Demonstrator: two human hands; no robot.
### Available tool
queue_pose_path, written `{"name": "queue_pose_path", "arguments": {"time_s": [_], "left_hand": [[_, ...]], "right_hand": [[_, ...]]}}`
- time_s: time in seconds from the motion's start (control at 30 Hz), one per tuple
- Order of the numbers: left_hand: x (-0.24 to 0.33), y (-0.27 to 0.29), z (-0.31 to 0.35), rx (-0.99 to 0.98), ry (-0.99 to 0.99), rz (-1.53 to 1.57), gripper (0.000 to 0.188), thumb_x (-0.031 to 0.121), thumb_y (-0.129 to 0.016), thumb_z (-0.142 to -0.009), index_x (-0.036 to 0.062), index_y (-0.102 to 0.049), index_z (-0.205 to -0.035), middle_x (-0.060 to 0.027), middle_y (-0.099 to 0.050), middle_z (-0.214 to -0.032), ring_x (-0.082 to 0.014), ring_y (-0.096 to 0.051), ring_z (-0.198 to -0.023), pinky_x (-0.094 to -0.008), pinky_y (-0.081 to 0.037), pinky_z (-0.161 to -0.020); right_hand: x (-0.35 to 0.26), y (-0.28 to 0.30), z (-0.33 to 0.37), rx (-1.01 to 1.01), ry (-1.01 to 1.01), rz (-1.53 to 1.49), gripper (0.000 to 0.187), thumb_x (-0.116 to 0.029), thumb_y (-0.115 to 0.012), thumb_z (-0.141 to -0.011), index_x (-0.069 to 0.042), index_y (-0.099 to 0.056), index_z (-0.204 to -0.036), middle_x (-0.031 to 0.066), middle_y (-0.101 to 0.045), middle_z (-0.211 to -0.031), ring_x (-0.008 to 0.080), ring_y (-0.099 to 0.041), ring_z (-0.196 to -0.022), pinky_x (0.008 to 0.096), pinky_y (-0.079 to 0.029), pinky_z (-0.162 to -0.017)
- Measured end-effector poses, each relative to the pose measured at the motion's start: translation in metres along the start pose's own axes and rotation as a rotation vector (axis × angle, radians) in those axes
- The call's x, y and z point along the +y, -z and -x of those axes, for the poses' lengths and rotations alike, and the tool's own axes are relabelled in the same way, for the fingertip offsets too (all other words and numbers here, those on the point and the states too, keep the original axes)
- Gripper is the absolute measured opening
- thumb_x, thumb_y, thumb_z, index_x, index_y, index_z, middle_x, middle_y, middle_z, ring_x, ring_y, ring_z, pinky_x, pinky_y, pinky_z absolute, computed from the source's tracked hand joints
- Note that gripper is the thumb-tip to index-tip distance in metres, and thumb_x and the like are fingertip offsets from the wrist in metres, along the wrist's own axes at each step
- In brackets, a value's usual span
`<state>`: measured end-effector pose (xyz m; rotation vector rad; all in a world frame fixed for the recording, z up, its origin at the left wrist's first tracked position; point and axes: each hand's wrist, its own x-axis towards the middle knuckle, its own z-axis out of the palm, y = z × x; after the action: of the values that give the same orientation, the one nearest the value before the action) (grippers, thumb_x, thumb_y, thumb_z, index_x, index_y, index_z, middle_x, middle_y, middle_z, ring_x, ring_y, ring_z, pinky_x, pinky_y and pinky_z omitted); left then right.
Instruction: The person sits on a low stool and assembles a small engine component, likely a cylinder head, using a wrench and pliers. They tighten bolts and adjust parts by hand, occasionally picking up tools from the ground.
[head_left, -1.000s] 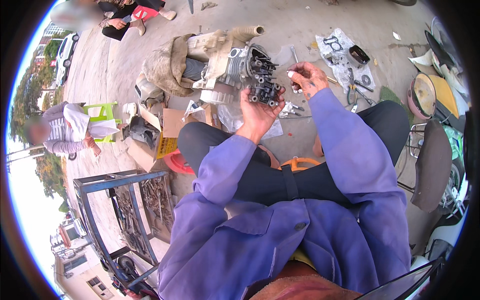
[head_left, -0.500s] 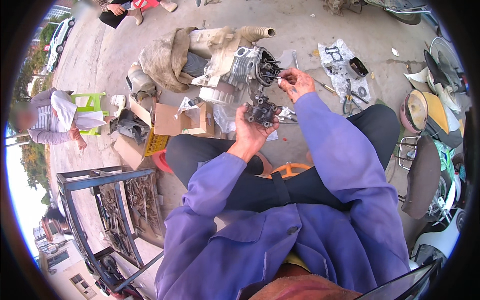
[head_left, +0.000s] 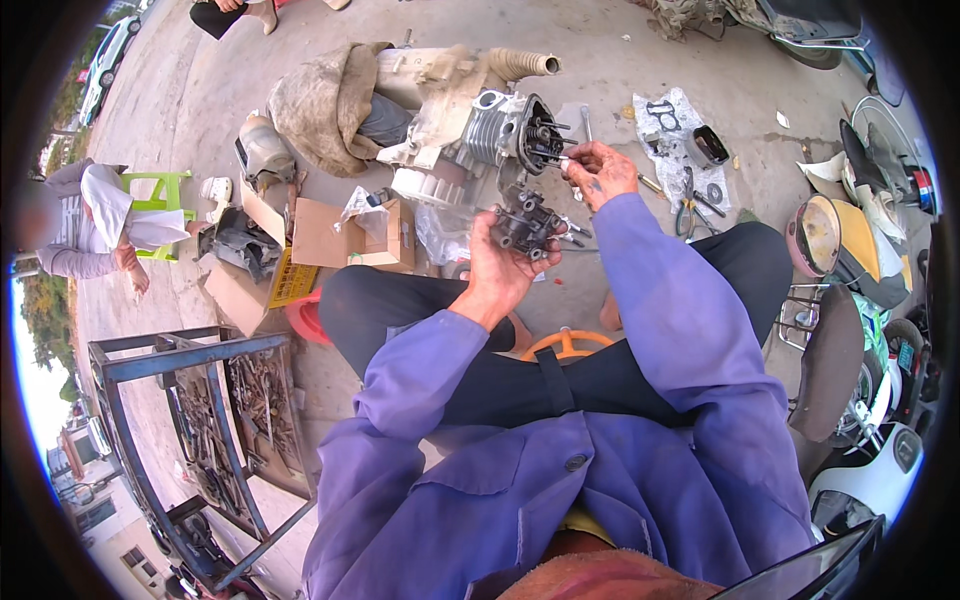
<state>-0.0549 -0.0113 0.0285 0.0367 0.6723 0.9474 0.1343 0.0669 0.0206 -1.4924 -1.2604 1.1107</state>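
Observation:
My left hand (head_left: 497,272) is closed round a dark metal rocker arm holder (head_left: 526,222), held just in front of the engine. With fingers and thumb pinched together, my right hand (head_left: 604,176) is at the tip of one of the long studs (head_left: 553,155) that stick out of the open cylinder end. A small pale bit shows at those fingertips, too small to name. The engine (head_left: 440,110) lies on the ground, its finned cylinder (head_left: 493,132) pointing right. A dirty cloth (head_left: 330,110) covers its left part.
On plastic at the right lie a gasket (head_left: 661,115) and a black cover (head_left: 708,146), with pliers (head_left: 686,212) below. Left of me are a cardboard box (head_left: 340,235) and a metal rack (head_left: 190,365) of tools. A person (head_left: 95,225) is at far left.
The view has turned slightly, so most surroundings sit further left. Both hands keep nearly the same places by the engine, and the left still holds the rocker arm holder, tilted a little differently.

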Motion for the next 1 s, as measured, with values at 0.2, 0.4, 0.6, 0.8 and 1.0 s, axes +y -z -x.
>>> {"name": "queue_pose_path", "arguments": {"time_s": [0.2, 0.4, 0.6, 0.8, 1.0], "left_hand": [[0.0, 0.001, 0.002, -0.017, -0.004, -0.001, 0.069, 0.055, -0.037, -0.094, -0.0021, -0.059, -0.126, -0.0276, -0.068, -0.113, -0.0318, -0.066, -0.086, -0.0448, -0.057, -0.08], [0.001, 0.0, 0.002, 0.012, -0.003, -0.009, 0.069, 0.056, -0.039, -0.093, -0.0013, -0.06, -0.126, -0.0272, -0.068, -0.113, -0.0315, -0.066, -0.086, -0.0448, -0.056, -0.08], [0.002, 0.004, 0.001, -0.008, -0.016, -0.015, 0.07, 0.057, -0.039, -0.093, -0.0016, -0.06, -0.125, -0.0268, -0.068, -0.112, -0.0301, -0.067, -0.085, -0.0446, -0.057, -0.08], [0.003, 0.005, 0.001, -0.018, -0.015, -0.008, 0.072, 0.058, -0.039, -0.093, -0.0027, -0.06, -0.125, -0.0272, -0.068, -0.113, -0.0306, -0.067, -0.085, -0.0454, -0.057, -0.081], [0.003, 0.004, -0.001, -0.018, 0.006, 0.013, 0.071, 0.058, -0.04, -0.093, -0.0025, -0.06, -0.125, -0.0273, -0.068, -0.113, -0.0315, -0.067, -0.085, -0.0457, -0.056, -0.081]], "right_hand": [[0.0, -0.01, -0.004, 0.025, 0.136, 0.243, 0.022, -0.016, -0.074, -0.087, -0.003, -0.071, -0.104, 0.0114, -0.075, -0.089, 0.0226, -0.073, -0.08, 0.0335, -0.057, -0.074], [-0.017, -0.018, -0.003, 0.075, 0.41, 0.73, 0.02, -0.029, -0.072, -0.089, -0.012, -0.071, -0.1, 0.0079, -0.073, -0.095, 0.0303, -0.07, -0.086, 0.0422, -0.055, -0.075], [-0.005, -0.035, -0.013, 0.089, 0.397, 0.694, 0.022, -0.033, -0.071, -0.089, -0.013, -0.071, -0.098, 0.0076, -0.073, -0.097, 0.0323, -0.07, -0.091, 0.0454, -0.054, -0.078], [-0.009, -0.033, -0.012, 0.032, 0.29, 0.607, 0.025, -0.032, -0.071, -0.089, -0.01, -0.074, -0.102, 0.0138, -0.073, -0.098, 0.0358, -0.07, -0.091, 0.0459, -0.054, -0.081], [0.001, -0.036, -0.02, 0.005, 0.264, 0.549, 0.026, -0.031, -0.069, -0.09, -0.008, -0.074, -0.103, 0.0188, -0.073, -0.095, 0.0374, -0.071, -0.091, 0.0464, -0.055, -0.082]]}}
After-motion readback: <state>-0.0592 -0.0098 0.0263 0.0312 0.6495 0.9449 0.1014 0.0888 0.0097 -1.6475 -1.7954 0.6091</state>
